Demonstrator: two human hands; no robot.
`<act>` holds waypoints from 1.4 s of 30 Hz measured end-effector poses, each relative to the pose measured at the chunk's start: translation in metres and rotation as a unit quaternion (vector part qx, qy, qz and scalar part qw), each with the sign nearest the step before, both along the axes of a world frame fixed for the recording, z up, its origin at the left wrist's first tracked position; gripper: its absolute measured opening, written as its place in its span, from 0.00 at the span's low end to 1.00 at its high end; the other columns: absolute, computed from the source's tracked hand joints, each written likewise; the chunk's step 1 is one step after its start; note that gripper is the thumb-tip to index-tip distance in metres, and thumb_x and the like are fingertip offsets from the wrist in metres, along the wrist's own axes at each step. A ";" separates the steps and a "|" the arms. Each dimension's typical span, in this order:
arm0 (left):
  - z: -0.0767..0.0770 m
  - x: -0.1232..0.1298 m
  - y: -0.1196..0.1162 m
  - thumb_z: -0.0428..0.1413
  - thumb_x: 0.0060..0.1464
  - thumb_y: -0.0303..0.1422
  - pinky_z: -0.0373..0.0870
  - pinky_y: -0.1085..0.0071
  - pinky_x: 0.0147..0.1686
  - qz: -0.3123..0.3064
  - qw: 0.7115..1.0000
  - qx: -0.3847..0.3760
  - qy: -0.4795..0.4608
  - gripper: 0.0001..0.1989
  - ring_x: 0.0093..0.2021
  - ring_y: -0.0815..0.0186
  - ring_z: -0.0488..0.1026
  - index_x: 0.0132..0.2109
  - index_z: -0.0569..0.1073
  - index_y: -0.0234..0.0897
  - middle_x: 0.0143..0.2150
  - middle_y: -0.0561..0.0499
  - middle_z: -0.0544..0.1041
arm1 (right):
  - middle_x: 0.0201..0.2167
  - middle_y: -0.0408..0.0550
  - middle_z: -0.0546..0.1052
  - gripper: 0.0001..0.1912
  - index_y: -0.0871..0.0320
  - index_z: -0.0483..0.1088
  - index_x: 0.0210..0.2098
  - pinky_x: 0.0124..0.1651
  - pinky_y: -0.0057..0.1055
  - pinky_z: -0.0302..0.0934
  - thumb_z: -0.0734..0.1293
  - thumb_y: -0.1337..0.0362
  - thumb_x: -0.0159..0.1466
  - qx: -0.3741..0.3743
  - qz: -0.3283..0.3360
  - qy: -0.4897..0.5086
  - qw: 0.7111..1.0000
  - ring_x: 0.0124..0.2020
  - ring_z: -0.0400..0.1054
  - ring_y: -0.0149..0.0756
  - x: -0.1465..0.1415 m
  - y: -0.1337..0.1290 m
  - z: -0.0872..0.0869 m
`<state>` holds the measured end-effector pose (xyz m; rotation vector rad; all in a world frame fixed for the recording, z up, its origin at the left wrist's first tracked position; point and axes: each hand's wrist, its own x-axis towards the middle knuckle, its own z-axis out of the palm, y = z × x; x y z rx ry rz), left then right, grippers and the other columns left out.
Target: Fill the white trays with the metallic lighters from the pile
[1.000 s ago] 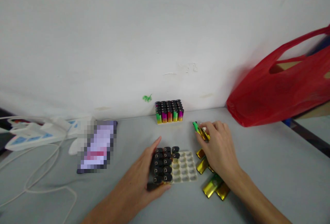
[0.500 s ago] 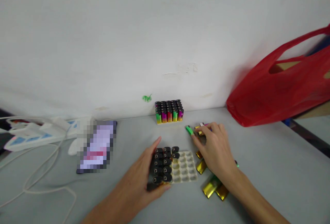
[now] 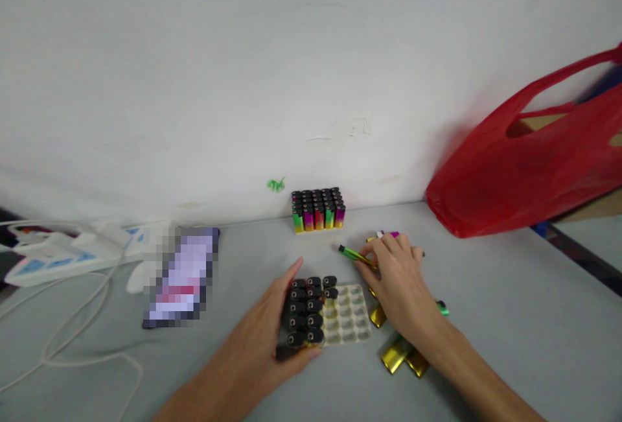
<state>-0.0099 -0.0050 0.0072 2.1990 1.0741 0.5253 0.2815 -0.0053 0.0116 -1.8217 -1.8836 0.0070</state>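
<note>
Against a white wall [image 3: 194, 85], a red bag [image 3: 525, 169] sits far right on the grey table [image 3: 510, 318]. The left hand [image 3: 265, 325] clasps a partly filled tray [image 3: 346, 318]; the right hand [image 3: 396, 286] pinches a green-gold lighter [image 3: 350, 254] at its fingertips, just beyond the tray.

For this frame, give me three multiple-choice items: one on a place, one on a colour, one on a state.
1. Where does the full block of rainbow-coloured lighters stand?
A. against the white wall
B. inside the red plastic bag
C. on the phone

2. What colour is the plastic bag at right?
A. blue
B. red
C. white

3. How full is the cream plastic tray by the left hand?
A. completely full
B. empty
C. partly filled

A: it stands at the wall's foot. B: clearly red. C: black-capped lighters fill its left columns only.
</note>
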 end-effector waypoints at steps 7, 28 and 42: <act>0.002 0.001 0.001 0.69 0.65 0.34 0.69 0.41 0.75 -0.006 1.000 -0.004 -0.005 0.58 0.76 0.44 0.71 0.83 0.37 0.63 0.81 0.45 0.65 | 0.40 0.46 0.75 0.11 0.52 0.69 0.45 0.47 0.42 0.61 0.64 0.52 0.79 -0.069 0.078 0.345 0.933 0.42 0.67 0.45 -0.006 -0.008 0.020; 0.000 0.000 0.000 0.69 0.65 0.35 0.69 0.40 0.75 -0.005 1.000 -0.005 -0.005 0.58 0.76 0.44 0.71 0.83 0.37 0.63 0.82 0.45 0.64 | 0.21 0.32 0.47 0.33 0.52 0.55 0.24 0.23 0.30 0.30 0.66 0.33 0.69 -0.292 0.129 0.742 0.589 0.22 0.33 0.29 -0.018 -0.008 0.028; 0.000 0.000 0.001 0.70 0.64 0.35 0.70 0.41 0.74 -0.001 1.000 0.000 -0.011 0.58 0.74 0.43 0.73 0.84 0.40 0.61 0.80 0.44 0.67 | 0.19 0.30 0.45 0.26 0.50 0.54 0.24 0.22 0.30 0.31 0.64 0.43 0.70 -0.264 0.150 0.775 0.555 0.20 0.33 0.28 -0.029 -0.015 0.023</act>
